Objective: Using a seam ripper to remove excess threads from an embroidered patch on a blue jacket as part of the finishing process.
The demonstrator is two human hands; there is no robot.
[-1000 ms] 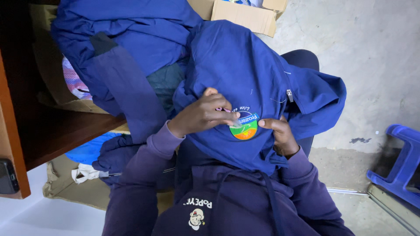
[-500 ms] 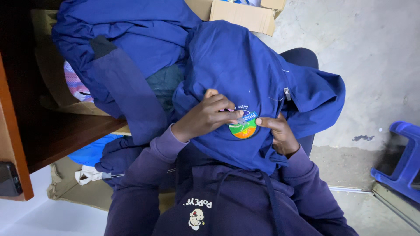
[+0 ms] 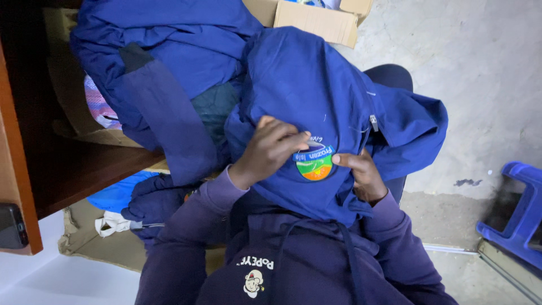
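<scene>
At the far left of the frame a brown wooden shelf (image 3: 68, 169) carries a slumped heap of blue garments (image 3: 169, 62), soft and creased, spilling over its edge, with a corner of a tan cardboard box (image 3: 316, 21) at the top centre. In the middle, a blue cloth jacket (image 3: 305, 96) lies draped over the person's lap, its round, glossy green-and-orange patch (image 3: 315, 164) just below centre; the left hand (image 3: 271, 149) curls its fingertips onto the patch's left edge, while the right hand (image 3: 361, 175) pinches the fabric at its right edge, thumb touching the patch. At the right, bare rough concrete floor (image 3: 480, 85) and a blue plastic stool (image 3: 516, 214) stand well apart.
</scene>
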